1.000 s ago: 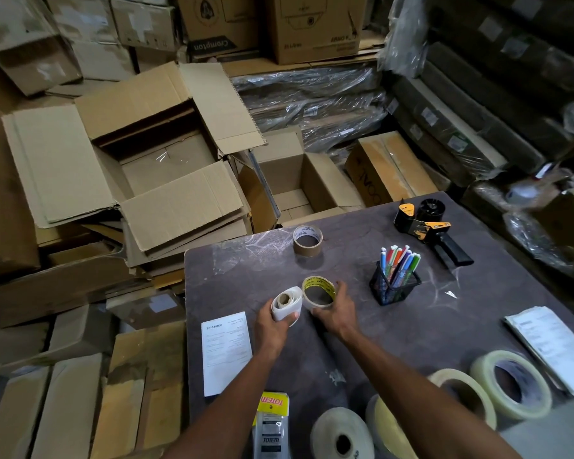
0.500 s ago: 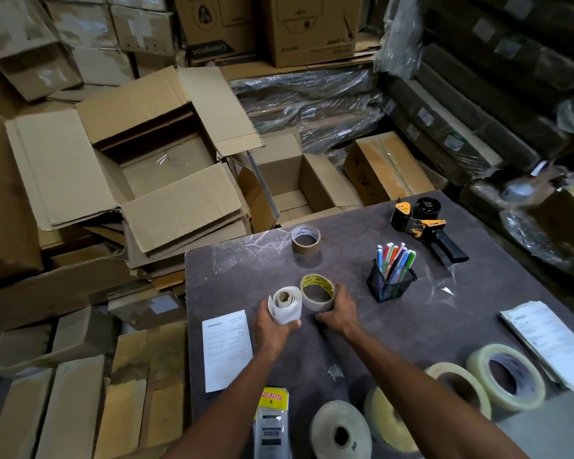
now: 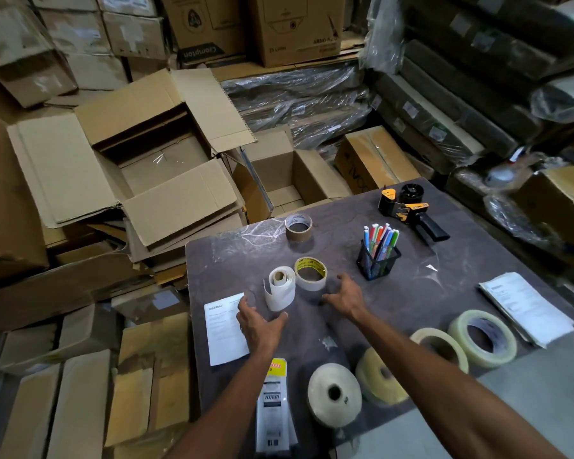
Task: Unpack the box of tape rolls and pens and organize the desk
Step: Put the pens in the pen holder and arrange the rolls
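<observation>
- Stacked carton [image 3: 199,31] behind the desk [image 3: 395,293]: "Crompton" read upside down.
- Packet [image 3: 274,405] at near edge: "TOTEM" printed.
- White label roll [image 3: 280,288] stood mid-desk, touching yellow-printed tape roll [image 3: 310,273]; print unreadable.
- Left hand [image 3: 257,321], right hand [image 3: 347,298]: fingers spread, nothing held.

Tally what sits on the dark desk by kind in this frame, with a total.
Tape and label rolls: 7, namely brown roll, yellow-printed roll, white label roll, and four pale rolls
Tape dispenser: 1
Pen holder: 1
Paper sheets or stacks: 2
Packaged item: 1
Total: 12
</observation>
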### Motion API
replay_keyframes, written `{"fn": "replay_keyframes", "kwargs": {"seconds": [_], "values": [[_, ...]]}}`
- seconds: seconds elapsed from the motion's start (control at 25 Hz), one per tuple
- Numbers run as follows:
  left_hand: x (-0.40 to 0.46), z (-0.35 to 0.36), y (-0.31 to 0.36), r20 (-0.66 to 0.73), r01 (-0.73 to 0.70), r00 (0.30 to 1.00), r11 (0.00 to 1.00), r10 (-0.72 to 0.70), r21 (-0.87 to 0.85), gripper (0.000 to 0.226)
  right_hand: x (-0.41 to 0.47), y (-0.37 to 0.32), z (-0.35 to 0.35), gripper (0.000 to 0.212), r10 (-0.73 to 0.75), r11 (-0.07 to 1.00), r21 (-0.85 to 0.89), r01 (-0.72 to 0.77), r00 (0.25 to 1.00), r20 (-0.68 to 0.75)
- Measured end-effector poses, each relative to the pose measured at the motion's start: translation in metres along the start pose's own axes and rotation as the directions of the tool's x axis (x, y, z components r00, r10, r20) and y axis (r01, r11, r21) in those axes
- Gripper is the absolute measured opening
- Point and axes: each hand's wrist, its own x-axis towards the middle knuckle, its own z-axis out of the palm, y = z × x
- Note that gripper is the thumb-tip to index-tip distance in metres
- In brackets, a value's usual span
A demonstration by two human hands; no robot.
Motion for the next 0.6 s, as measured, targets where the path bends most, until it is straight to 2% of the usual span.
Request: {"fn": "replay_keyframes", "kwargs": {"seconds": [0.12, 0.24, 0.44, 0.6], "values": [[-0.023, 0.0, 0.002, -0.014, 0.001, 1.0, 0.999, -0.001, 0.038, 0.088, -0.012, 0.007, -0.005, 0.067, -0.018, 0.999, 0.027, 0.019, 0.999, -0.028], [-0.048, 0.003, 0.004, 0.011, -0.069, 0.998, 0.996, 0.068, 0.062, 0.073, -0.023, 0.015, -0.007, 0.05, -0.035, 0.998, 0.049, 0.036, 0.999, -0.032], [-0.082, 0.013, -0.004, 0.119, -0.186, 0.976, 0.981, 0.18, 0.044, 0.044, -0.039, 0.031, -0.012, 0.035, -0.082, 0.995, 0.05, 0.081, 0.996, 0.02], [-0.104, 0.02, -0.009, 0.179, -0.221, 0.962, 0.972, 0.205, 0.077, 0.034, -0.048, 0.046, -0.022, 0.024, -0.13, 0.992, 0.017, 0.129, 0.989, 0.073]]}}
